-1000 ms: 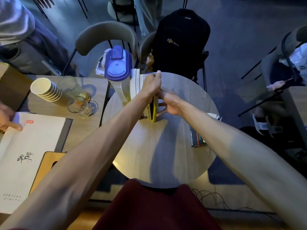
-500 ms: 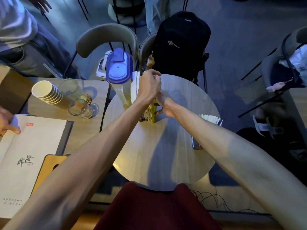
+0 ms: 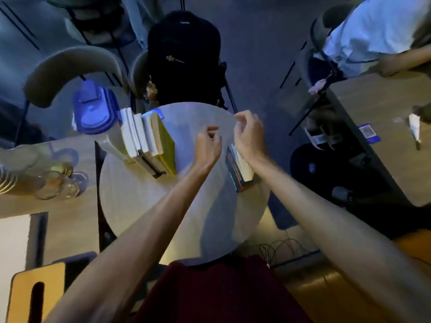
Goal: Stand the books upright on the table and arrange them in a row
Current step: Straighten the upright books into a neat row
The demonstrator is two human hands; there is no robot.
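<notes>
A row of books (image 3: 149, 141) stands upright at the left rear of the round counter (image 3: 144, 206), pale page edges facing up, with a yellow-green cover on the right end. The row is just beside a pitcher with a blue lid (image 3: 93, 110). One more book (image 3: 240, 169), dark-covered with pale pages, rests at the counter's right edge. The left hand (image 3: 207, 148) hovers mid-counter, grip loosely curled and holding nothing. The right hand (image 3: 249, 134) is above the dark book's far end, grip released, fingers half bent.
</notes>
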